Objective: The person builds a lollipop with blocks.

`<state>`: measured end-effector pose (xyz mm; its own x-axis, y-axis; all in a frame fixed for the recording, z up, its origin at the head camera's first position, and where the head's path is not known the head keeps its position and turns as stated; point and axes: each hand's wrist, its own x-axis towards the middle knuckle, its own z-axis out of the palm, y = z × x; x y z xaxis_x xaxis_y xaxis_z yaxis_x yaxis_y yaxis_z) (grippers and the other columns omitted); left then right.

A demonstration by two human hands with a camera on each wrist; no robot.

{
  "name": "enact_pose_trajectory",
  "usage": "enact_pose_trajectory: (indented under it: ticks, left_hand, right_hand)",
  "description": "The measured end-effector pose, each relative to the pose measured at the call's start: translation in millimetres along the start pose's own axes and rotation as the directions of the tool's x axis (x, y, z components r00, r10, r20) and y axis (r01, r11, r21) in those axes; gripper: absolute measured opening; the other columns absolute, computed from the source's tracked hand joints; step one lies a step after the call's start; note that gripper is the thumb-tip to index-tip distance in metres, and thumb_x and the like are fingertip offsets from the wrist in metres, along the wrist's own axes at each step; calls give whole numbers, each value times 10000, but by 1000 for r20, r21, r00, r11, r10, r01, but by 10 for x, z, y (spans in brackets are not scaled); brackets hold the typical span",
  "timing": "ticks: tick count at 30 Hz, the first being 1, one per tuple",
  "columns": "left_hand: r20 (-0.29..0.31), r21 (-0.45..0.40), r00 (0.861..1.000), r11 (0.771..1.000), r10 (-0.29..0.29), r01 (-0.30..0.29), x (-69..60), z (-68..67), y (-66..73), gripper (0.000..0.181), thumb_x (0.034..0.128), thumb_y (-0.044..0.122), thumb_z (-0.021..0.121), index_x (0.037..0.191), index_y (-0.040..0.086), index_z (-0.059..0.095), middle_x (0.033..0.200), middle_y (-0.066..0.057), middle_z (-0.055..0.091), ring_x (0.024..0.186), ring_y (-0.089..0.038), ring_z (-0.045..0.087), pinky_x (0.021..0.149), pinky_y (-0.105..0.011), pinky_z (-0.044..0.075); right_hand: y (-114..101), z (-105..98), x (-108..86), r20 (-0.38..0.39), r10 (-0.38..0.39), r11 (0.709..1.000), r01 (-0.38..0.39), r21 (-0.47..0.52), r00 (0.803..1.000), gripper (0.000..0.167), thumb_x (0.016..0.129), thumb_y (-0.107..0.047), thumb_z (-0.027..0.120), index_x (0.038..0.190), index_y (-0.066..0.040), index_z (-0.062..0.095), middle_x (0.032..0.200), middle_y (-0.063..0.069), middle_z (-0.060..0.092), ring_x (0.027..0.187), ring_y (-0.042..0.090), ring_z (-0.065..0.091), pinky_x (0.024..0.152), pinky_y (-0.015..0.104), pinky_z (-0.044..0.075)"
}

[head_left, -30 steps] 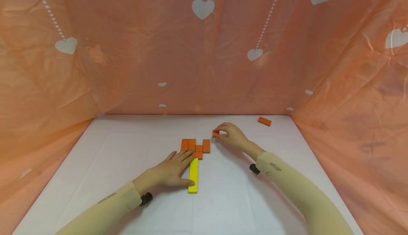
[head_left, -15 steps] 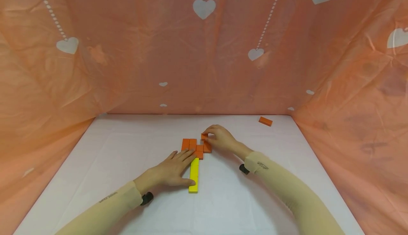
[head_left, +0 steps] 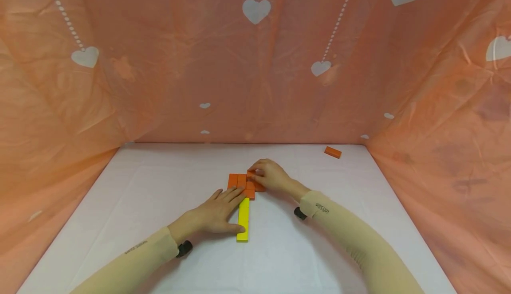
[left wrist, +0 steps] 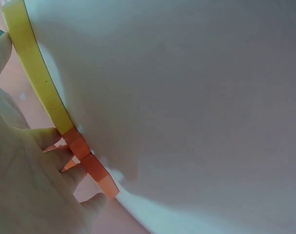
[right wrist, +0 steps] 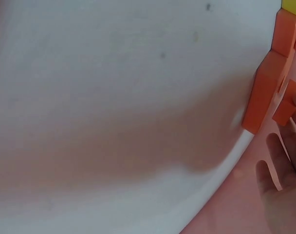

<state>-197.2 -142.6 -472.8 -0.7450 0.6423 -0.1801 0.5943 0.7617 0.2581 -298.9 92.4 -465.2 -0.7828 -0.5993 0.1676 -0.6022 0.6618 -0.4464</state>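
Observation:
My left hand (head_left: 215,213) lies with fingers spread; its fingertips touch the near side of a group of orange blocks (head_left: 233,181), and its thumb rests on a long yellow block (head_left: 243,223) that runs toward me. In the left wrist view, the yellow block (left wrist: 38,73) meets an orange block (left wrist: 77,144) end to end. Between thumb and fingers, my right hand (head_left: 272,177) pinches a small orange block (right wrist: 286,105) at the group's far right side. An orange block (right wrist: 267,90) lies just beside it in the right wrist view. Both hands partly cover the group.
A single orange block (head_left: 333,152) lies at the back right of the white tabletop (head_left: 303,258). Behind and on both sides hangs an orange curtain (head_left: 179,63) with white hearts.
My right hand has moved left with the small orange block, from right of the group to the spot behind its middle. My left hand stays in place.

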Motion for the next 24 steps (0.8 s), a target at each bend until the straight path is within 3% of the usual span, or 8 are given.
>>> enact_pose_trajectory:
  ticks: [24]
  left_hand:
    - [5, -7, 1000, 1000, -11, 11, -6, -2, 18, 1043, 907, 747, 591, 1655, 98, 265, 1732, -94, 197, 1584, -335, 200, 1250, -615, 192]
  right_hand:
    - [-5, 66, -24, 53, 29, 999, -28, -21, 998, 248, 1008, -200, 705, 1225, -96, 763, 1192, 55, 725, 1091, 227, 648, 1010, 408, 540]
